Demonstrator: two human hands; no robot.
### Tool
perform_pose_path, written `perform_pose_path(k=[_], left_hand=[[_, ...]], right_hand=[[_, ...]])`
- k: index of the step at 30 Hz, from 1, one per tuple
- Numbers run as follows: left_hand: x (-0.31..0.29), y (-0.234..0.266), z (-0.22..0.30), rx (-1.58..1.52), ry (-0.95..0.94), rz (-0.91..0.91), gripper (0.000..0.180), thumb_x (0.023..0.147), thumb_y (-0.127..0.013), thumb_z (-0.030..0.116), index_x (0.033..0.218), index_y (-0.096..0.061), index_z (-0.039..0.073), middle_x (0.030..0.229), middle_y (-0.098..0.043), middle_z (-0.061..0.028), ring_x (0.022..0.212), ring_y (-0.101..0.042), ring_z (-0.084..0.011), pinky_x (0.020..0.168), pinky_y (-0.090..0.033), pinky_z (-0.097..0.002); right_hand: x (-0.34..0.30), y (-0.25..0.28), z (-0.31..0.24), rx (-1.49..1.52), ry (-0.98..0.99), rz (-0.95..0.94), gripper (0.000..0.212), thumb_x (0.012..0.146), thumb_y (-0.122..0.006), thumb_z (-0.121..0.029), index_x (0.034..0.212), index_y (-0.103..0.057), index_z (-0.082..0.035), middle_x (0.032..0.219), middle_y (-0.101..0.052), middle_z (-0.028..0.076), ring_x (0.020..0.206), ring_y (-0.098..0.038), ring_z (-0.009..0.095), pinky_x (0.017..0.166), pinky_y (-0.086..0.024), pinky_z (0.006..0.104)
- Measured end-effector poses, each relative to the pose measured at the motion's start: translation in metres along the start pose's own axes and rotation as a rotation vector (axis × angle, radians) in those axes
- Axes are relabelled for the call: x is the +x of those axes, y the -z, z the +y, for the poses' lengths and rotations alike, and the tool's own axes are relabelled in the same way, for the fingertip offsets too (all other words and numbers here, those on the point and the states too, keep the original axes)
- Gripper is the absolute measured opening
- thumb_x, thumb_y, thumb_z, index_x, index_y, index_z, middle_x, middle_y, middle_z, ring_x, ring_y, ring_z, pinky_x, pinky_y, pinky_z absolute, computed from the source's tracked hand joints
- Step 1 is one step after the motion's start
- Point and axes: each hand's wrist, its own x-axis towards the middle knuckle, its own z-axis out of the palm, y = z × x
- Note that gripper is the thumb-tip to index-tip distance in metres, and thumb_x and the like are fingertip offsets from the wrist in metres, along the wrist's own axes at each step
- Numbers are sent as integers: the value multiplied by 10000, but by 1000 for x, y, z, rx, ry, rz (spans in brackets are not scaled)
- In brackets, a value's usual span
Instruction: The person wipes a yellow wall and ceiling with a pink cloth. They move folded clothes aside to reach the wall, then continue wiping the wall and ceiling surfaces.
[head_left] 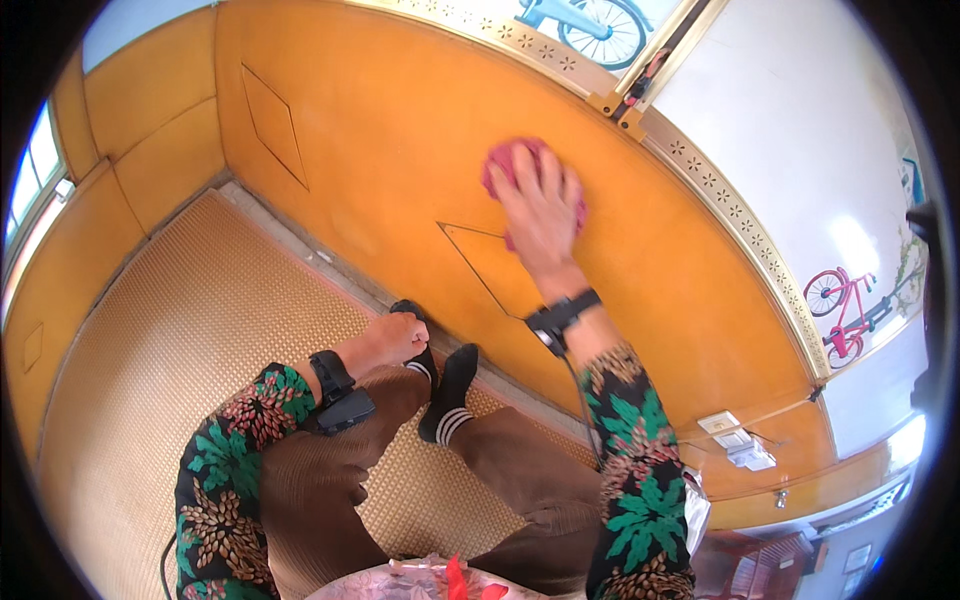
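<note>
My right hand (541, 207) presses a crumpled pink cloth (512, 158) against the glossy orange wooden panel (400, 130), its fingers spread over the cloth. Pink edges stick out around the fingers and beside the palm. Just below is a diamond-shaped outline (480, 262) on the panel. My left hand (396, 338) is closed in a fist over my bent knee, with nothing visible in it. Both wrists carry black straps with small devices.
A woven tan mat (200, 310) covers the surface under my feet. Along the panel's top runs a perforated gold rail (715, 185), with white picture panels of bicycles beyond. White wall sockets (735, 440) with a plug sit at the lower right. A window (35, 165) is at the far left.
</note>
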Motion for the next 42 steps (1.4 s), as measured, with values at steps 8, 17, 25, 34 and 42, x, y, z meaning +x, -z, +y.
perform_pose_path(k=[8,17,25,34,42], left_hand=[[6,0,-2,-14,35,-11,191,863,-658,269,932,-774,134,1010,-730,-160,946,-702,-361,823,-564,-470],[2,-8,-14,80,3,-48,214,871,-647,270,947,-775,116,903,-743,-145,874,-710,-370,775,-562,-482],[6,-1,-14,78,-36,-68,218,871,-606,261,892,-779,129,871,-742,-153,840,-708,-383,757,-569,-491],[10,-19,-46,84,3,-136,282,897,-642,362,951,-795,131,940,-761,-146,914,-726,-349,805,-572,-464],[4,-24,-55,43,-11,-68,218,874,-679,300,931,-786,120,902,-751,-157,878,-728,-356,781,-581,-459]], right_hand=[[-14,50,52,-145,-171,48,455,794,-702,-132,1244,-693,-199,1380,-544,88,1260,-514,339,996,-428,495],[-77,98,81,-106,-537,129,517,725,-807,-80,1218,-691,-183,1359,-523,144,1171,-548,379,916,-457,521],[5,40,52,-297,-114,100,402,854,-642,-183,1252,-677,-223,1323,-526,89,1144,-544,315,856,-453,465],[-176,162,146,-366,-608,97,554,778,-759,-112,1317,-643,-169,1417,-517,146,1221,-516,376,990,-424,510],[-134,138,128,-115,-723,209,244,831,-669,-116,1074,-672,-131,1126,-655,114,955,-636,321,752,-488,462]])
